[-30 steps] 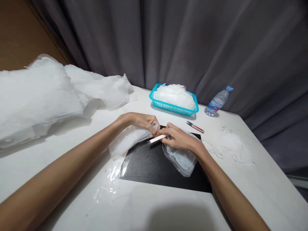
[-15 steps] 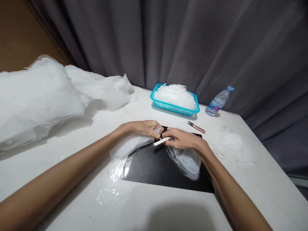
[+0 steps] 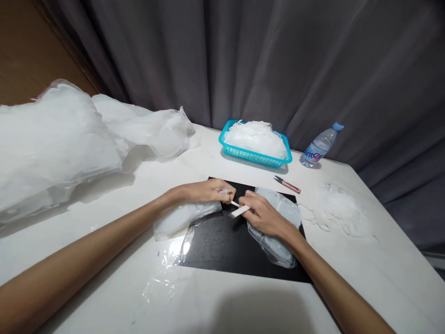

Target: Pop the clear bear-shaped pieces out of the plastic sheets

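My left hand (image 3: 205,191) is closed on a bunch of clear plastic pieces (image 3: 181,217) at the left edge of a black mat (image 3: 222,246). My right hand (image 3: 262,214) grips a thin white stick-like tool (image 3: 239,212) and also rests on a second bundle of clear plastic (image 3: 278,227) that lies on the mat's right side. The two hands nearly meet over the mat, with the tool's tip between them.
The white table (image 3: 243,301) carries a big clear plastic bag of white pieces (image 3: 59,144) at the left, a turquoise basket (image 3: 255,155) heaped with white pieces, a water bottle (image 3: 320,146), small pink snips (image 3: 288,184) and loose plastic scraps (image 3: 335,208) at the right. Grey curtain behind.
Both hands have shifted slightly toward me and to the right on the mat. The plastic under my right hand has spread farther right, and the tool has tilted.
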`<state>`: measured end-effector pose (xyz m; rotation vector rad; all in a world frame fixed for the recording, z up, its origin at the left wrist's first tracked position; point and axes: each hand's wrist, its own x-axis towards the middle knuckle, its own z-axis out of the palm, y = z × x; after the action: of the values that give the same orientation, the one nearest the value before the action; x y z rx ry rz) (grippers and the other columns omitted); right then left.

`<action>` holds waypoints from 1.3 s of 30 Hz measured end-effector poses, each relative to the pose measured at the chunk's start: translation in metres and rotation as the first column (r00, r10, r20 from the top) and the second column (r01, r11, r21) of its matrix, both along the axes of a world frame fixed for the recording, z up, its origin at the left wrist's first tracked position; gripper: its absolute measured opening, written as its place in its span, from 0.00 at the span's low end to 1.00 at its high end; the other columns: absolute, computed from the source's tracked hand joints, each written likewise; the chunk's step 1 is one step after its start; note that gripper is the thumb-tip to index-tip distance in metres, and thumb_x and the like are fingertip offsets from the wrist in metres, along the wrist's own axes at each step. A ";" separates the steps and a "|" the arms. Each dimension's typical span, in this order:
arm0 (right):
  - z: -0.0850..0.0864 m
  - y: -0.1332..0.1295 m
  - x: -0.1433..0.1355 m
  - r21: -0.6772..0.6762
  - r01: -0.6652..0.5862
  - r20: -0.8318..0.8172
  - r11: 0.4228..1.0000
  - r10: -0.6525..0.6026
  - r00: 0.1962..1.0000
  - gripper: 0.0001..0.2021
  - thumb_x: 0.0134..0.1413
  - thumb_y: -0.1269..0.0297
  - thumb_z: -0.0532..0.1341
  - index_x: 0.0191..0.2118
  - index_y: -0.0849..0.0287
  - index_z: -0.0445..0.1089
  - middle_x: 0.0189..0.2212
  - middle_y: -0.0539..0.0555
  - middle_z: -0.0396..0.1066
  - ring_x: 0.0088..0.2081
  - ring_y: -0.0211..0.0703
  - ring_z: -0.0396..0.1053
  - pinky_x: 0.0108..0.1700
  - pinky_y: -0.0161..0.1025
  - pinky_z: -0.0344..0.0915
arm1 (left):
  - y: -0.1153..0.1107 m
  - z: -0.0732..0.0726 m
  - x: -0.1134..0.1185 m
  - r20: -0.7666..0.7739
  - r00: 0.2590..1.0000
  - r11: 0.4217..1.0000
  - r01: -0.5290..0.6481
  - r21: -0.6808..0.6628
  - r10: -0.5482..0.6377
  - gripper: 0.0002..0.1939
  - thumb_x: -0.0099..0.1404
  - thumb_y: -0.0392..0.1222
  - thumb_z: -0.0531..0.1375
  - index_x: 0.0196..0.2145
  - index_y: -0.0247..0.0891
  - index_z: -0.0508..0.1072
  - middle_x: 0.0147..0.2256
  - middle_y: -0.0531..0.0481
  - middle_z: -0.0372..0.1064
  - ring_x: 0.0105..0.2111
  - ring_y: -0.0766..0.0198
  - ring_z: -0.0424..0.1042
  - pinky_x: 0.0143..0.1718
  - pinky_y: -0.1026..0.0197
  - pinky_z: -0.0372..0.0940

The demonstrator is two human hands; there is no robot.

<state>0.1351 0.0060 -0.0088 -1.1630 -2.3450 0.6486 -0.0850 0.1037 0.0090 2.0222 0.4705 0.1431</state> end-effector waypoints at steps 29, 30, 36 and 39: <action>0.001 0.002 -0.013 0.118 0.252 -0.010 0.961 -0.252 0.968 0.07 0.64 0.66 0.63 0.32 0.54 0.67 0.34 0.52 0.72 0.44 0.50 0.63 0.48 0.43 0.60 | -0.012 -0.007 -0.003 0.012 0.997 0.954 -0.081 0.290 0.081 0.19 0.74 0.55 0.56 0.34 0.37 0.73 0.33 0.51 0.72 0.34 0.60 0.68 0.39 0.63 0.58; 0.003 0.000 -0.013 0.112 0.257 -0.054 0.960 -0.253 0.966 0.05 0.63 0.66 0.64 0.35 0.54 0.68 0.36 0.52 0.72 0.45 0.50 0.62 0.50 0.44 0.61 | -0.013 -0.006 -0.003 0.014 0.995 0.959 -0.095 0.267 0.094 0.19 0.73 0.56 0.57 0.33 0.37 0.72 0.32 0.52 0.70 0.33 0.61 0.67 0.37 0.63 0.58; 0.014 -0.001 -0.005 0.061 0.320 -0.211 0.946 -0.301 0.930 0.07 0.66 0.56 0.65 0.40 0.53 0.72 0.39 0.52 0.75 0.47 0.50 0.61 0.53 0.45 0.60 | -0.016 0.002 -0.003 0.002 0.989 0.972 -0.142 0.189 0.145 0.14 0.67 0.48 0.62 0.29 0.37 0.69 0.28 0.56 0.65 0.29 0.65 0.64 0.31 0.65 0.56; 0.028 0.002 0.007 0.128 0.357 -0.153 0.925 -0.337 0.929 0.16 0.73 0.58 0.58 0.30 0.55 0.70 0.30 0.51 0.73 0.39 0.47 0.63 0.49 0.44 0.57 | -0.019 0.006 -0.004 -0.001 0.990 0.981 -0.138 0.139 0.139 0.08 0.64 0.43 0.62 0.31 0.36 0.72 0.30 0.55 0.70 0.32 0.64 0.68 0.35 0.65 0.60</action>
<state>0.1425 0.0081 0.0197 -1.3771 -1.9734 0.3949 -0.0889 0.0852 0.0152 2.1267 0.6235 0.2571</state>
